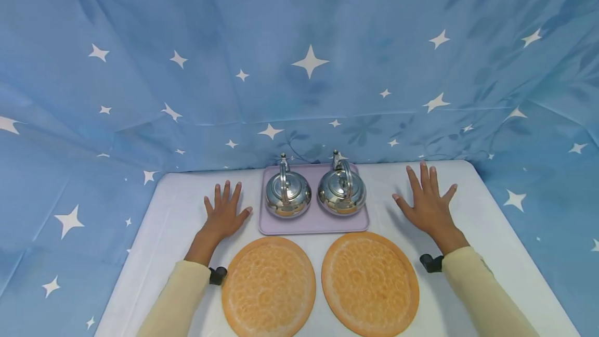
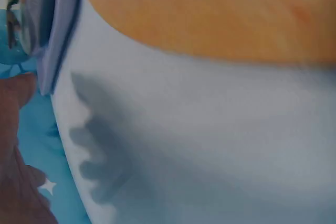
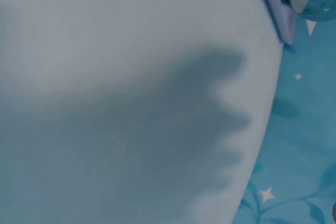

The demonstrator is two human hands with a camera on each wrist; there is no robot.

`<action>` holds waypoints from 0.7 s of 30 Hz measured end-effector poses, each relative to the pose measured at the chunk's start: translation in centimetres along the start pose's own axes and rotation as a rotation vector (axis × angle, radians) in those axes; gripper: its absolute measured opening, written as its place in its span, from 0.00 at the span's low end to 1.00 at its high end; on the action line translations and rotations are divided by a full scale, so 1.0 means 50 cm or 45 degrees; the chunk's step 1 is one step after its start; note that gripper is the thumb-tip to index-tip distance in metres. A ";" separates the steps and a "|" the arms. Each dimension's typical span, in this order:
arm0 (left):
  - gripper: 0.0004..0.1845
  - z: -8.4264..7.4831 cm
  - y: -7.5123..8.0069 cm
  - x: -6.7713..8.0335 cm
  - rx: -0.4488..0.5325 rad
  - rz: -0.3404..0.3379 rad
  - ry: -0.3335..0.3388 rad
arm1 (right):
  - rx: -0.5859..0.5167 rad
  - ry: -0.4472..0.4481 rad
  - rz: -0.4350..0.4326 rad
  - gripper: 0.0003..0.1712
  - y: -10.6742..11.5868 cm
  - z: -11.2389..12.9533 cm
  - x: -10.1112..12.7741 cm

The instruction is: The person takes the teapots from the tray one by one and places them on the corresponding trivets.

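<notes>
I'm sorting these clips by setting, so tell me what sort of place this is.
Probably a staged recording booth rather than a real kitchen: a blue star-printed cloth drapes every side of a white table, where two steel kettles on a lilac tray and two orange mats lie in symmetry.

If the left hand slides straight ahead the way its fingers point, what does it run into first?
Probably nothing on the table: the left hand lies flat, fingers pointing away and slightly right, passing left of the purple tray and its kettles. The way looks free up to the starred blue cloth at the table's far edge, though depth is unclear.
</notes>
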State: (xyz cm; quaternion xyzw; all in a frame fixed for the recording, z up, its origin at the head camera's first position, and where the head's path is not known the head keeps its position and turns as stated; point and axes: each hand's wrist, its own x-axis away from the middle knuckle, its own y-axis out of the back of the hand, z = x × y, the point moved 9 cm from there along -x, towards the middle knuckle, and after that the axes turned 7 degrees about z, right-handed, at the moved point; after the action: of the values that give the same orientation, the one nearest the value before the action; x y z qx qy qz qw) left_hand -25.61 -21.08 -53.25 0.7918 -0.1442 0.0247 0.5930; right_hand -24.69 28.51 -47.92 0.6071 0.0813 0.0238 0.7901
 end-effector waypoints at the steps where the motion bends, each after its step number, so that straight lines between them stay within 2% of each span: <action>1: 0.42 -0.003 -0.002 -0.002 0.050 0.022 -0.004 | -0.014 0.005 -0.021 0.48 0.007 0.007 -0.004; 6: 0.39 -0.028 -0.005 -0.008 0.281 0.121 -0.026 | -0.138 0.050 -0.171 0.43 0.047 0.052 -0.019; 12: 0.35 -0.049 -0.002 -0.012 0.437 0.143 -0.054 | -0.303 0.188 -0.358 0.38 0.110 0.130 -0.031; 16: 0.35 -0.056 0.000 -0.015 0.554 0.124 -0.018 | -0.377 0.270 -0.407 0.37 0.137 0.178 -0.035; 21: 0.34 -0.064 -0.005 -0.021 0.717 0.111 0.030 | -0.477 0.328 -0.412 0.36 0.155 0.223 -0.036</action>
State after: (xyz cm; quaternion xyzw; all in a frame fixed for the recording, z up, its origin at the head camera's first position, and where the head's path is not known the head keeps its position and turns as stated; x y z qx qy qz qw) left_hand -26.15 -17.79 -52.77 0.9181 -0.1588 0.0983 0.3495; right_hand -24.24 19.65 -37.48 0.4215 0.2713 -0.0109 0.8652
